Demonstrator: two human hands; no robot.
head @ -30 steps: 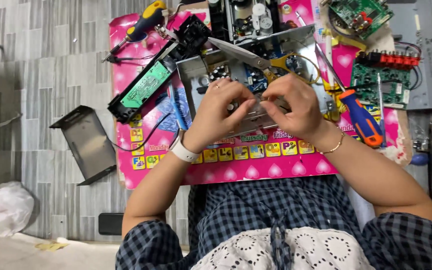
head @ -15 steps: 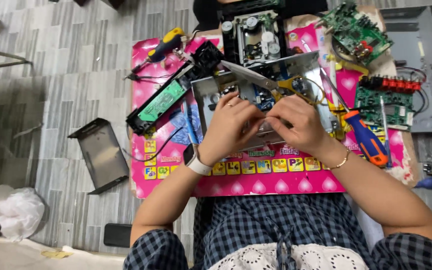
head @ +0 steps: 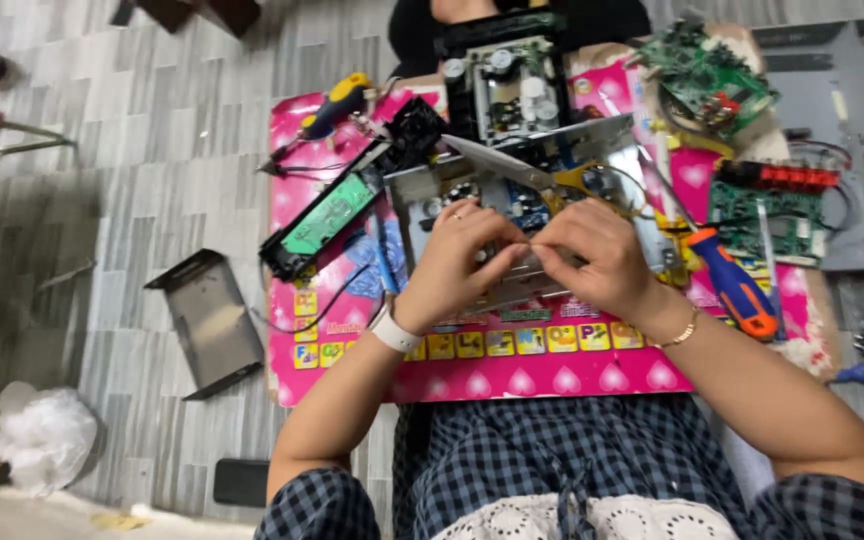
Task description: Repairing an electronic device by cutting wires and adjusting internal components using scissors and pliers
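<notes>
Since half a second ago my head has tipped, so the whole spread sits a little lower and further right in the head view; my hands have kept their place on the work, drawn perhaps a touch closer together.

Head view: my left hand (head: 457,262) and right hand (head: 600,258) meet fingertip to fingertip over the silver metal chassis (head: 512,285) that lies on the pink play mat (head: 552,375) on the floor, just beyond my lap. Both grips are closed into a pinch on some small part at the chassis's near edge; it is too small and too covered by my fingers to name, so I cannot tell what exactly I hold.

Judging from how things lie, the stripping-down is well along. A long black unit with a green board (head: 337,215) lies off to the left, a power-supply block (head: 507,85) sits above the chassis, and two green circuit boards (head: 712,75) lie at the right. A loose grey metal plate (head: 207,320) rests on the floor tiles. The orange-and-blue screwdriver (head: 737,285) lies just beside my right wrist, the yellow-handled one (head: 327,115) well apart at the top left. The chassis itself still carries parts and wiring, so more remains to free.
</notes>
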